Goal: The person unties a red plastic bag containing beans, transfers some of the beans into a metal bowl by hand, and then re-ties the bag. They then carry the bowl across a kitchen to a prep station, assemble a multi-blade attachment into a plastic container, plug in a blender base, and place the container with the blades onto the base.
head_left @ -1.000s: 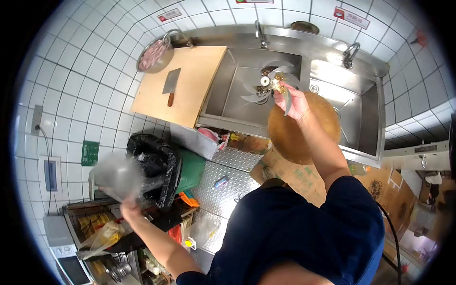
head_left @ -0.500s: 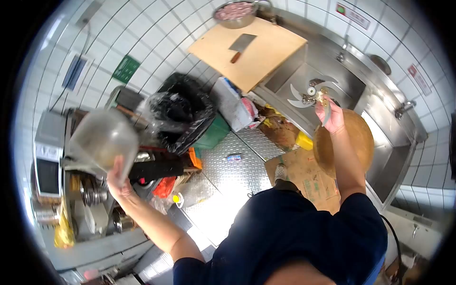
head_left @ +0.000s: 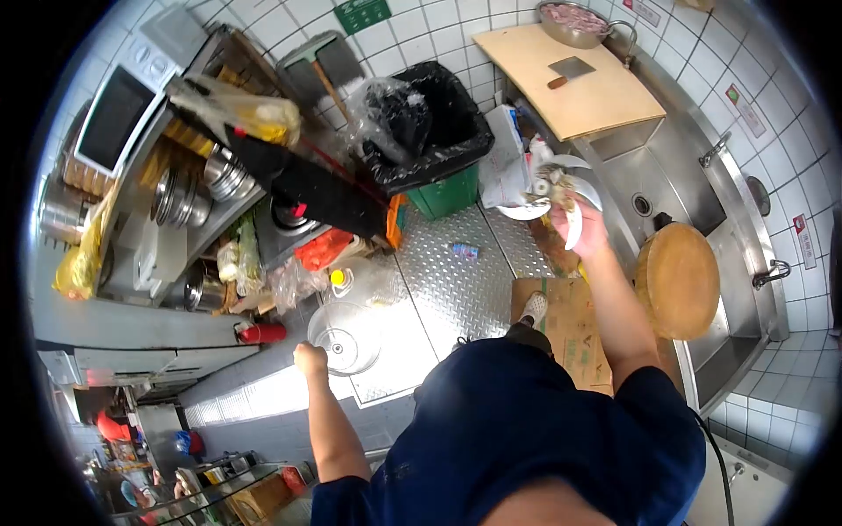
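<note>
My right hand [head_left: 586, 226] is closed on the hub side of a food processor blade [head_left: 574, 191], whose curved metal blades fan out around a centre piece. Pale and brownish food scraps cling around its middle. It is held up at the near left side of the sink. Low on the left, my left hand [head_left: 311, 359] is closed on the rim of a clear food processor bowl [head_left: 358, 337]. I look down into this bowl and see a small round fitting at its bottom centre. The grip fingers are partly hidden.
A round wooden chopping block [head_left: 680, 280] leans by the steel sink [head_left: 667, 188]. A cleaver [head_left: 572, 68] lies on a board [head_left: 544, 53], beside a bowl of meat [head_left: 574, 24]. A lined green bin [head_left: 447, 188], a can [head_left: 465, 251] and flattened cardboard [head_left: 574, 342] are on the floor.
My left hand has brought the bowl down and closer to my body, now showing its inside. The blade has moved left, away from above the sink basin. My view has turned left.
</note>
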Tool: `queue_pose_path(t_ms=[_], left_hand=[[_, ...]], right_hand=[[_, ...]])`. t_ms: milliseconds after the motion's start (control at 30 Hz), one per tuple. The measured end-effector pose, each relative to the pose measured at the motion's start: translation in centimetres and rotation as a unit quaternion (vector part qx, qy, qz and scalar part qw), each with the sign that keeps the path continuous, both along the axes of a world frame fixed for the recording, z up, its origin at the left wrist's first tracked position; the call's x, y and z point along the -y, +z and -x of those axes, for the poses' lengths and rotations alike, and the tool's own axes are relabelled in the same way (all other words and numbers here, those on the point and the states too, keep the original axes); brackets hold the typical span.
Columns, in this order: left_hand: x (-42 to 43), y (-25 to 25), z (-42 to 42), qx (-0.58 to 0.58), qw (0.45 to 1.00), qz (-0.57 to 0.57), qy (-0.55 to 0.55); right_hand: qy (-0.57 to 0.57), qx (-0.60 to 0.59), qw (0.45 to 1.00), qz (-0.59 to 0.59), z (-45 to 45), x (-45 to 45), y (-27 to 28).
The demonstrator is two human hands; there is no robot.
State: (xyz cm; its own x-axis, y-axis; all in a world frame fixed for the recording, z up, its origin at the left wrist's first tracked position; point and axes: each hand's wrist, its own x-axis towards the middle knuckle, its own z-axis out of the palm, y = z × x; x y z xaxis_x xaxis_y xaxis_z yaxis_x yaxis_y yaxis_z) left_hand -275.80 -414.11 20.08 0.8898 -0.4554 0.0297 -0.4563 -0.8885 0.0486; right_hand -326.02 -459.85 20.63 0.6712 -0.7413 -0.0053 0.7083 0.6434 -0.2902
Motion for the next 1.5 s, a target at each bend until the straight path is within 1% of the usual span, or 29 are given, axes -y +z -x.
queue_pose_path(t_ms=[33, 100, 133, 167, 200, 233, 267, 400, 500, 533, 633, 667, 733, 767, 833, 867, 933, 967, 1000, 1067, 1133, 1233, 1267, 1333, 1400, 1500], left_hand=[[-2.4, -0.7, -0.1, 0.018, 0.999, 0.029, -0.002], [-6.9, -2.1, 0.3, 0.056, 0.995, 0.077, 0.0], [-9.0, -2.8, 0.7, 0.051, 0.994, 0.092, 0.021], [-10.8, -3.0, 1.3, 0.049, 0.992, 0.107, 0.042], [-12.3, -2.3, 2.1, 0.042, 0.992, 0.098, 0.071], [-13.8, -1.6, 3.2, 0.042, 0.984, 0.142, 0.102], [-15.5, -1.3, 3.7, 0.041, 0.98, 0.152, 0.125], [-21.4, -0.2, 5.5, 0.069, 0.945, 0.215, 0.235], [-25.1, 0.7, 5.9, 0.044, 0.93, 0.191, 0.311], [-26.1, 0.4, 5.9, 0.064, 0.919, 0.203, 0.333], [-27.7, 2.0, 5.7, 0.045, 0.887, 0.256, 0.381], [-28.6, 1.8, 5.2, 0.051, 0.896, 0.22, 0.382], [-30.3, 1.4, 4.2, 0.061, 0.91, 0.146, 0.383], [-30.9, 1.4, 3.4, 0.069, 0.907, 0.145, 0.388], [-31.9, 1.6, 1.8, 0.086, 0.904, 0.143, 0.395], [-32.5, 1.4, 0.6, 0.121, 0.898, 0.15, 0.396], [-33.8, 1.3, -1.1, 0.188, 0.885, 0.157, 0.396], [-34.3, 1.7, -2.2, 0.177, 0.875, 0.164, 0.421], [-34.6, 2.3, -3.2, 0.167, 0.863, 0.172, 0.445], [-35.3, 3.3, -5.2, 0.16, 0.846, 0.18, 0.476], [-36.3, 4.1, -7.1, 0.164, 0.84, 0.177, 0.486], [-37.5, 4.2, -9.4, 0.194, 0.813, 0.171, 0.522], [-37.9, 4.4, -10.2, 0.189, 0.809, 0.174, 0.529], [-39.1, 4.8, -11.9, 0.183, 0.8, 0.183, 0.541], [-40.7, 4.4, -13.6, 0.196, 0.8, 0.165, 0.542], [-43.8, 3.1, -15.8, 0.197, 0.804, 0.152, 0.54]], right_hand=[[-0.016, -0.063, 0.998, -0.004, -2.8, -2.2, 1.7], [0.033, -0.045, 0.998, -0.024, -8.4, -4.3, 2.4], [0.059, -0.015, 0.997, -0.038, -11.2, -5.6, 3.3], [0.09, -0.015, 0.995, -0.037, -13.7, -6.8, 4.0], [0.121, -0.015, 0.992, -0.036, -16.2, -7.9, 4.5], [0.152, -0.015, 0.988, -0.036, -18.5, -8.8, 4.7], [0.211, 0.015, 0.977, -0.024, -21.0, -9.1, 3.8], [0.296, -0.008, 0.955, -0.034, -30.1, -13.4, 4.4], [0.391, 0.011, 0.919, -0.056, -36.5, -16.5, 5.1], [0.375, -0.054, 0.925, -0.032, -38.5, -17.2, 4.1], [0.431, -0.06, 0.9, -0.001, -45.1, -21.0, 4.6], [0.48, -0.01, 0.877, 0.015, -47.7, -21.5, 3.5], [0.477, -0.035, 0.878, 0.007, -52.5, -23.4, 1.8], [0.476, -0.047, 0.878, 0.004, -55.2, -24.5, 1.3], [0.476, -0.093, 0.875, -0.004, -59.2, -28.4, 4.4], [0.474, -0.114, 0.873, -0.008, -61.5, -30.0, 5.5], [0.508, -0.092, 0.856, -0.019, -67.0, -32.1, 1.9], [0.526, -0.082, 0.846, -0.024, -69.8, -33.2, 1.0], [0.565, -0.064, 0.822, -0.039, -71.7, -34.5, 2.0], [0.571, -0.086, 0.815, -0.043, -76.6, -37.8, 1.4], [0.596, -0.095, 0.796, -0.046, -80.4, -40.6, 1.2], [0.629, -0.127, 0.765, -0.05, -85.5, -44.7, 2.0], [0.64, -0.107, 0.76, -0.047, -87.0, -46.0, 2.0], [0.653, -0.113, 0.748, -0.027, -90.0, -48.7, 1.6], [0.662, -0.11, 0.742, -0.002, -92.7, -51.4, 1.0], [0.676, -0.105, 0.729, -0.023, -96.0, -55.4, 1.2]])
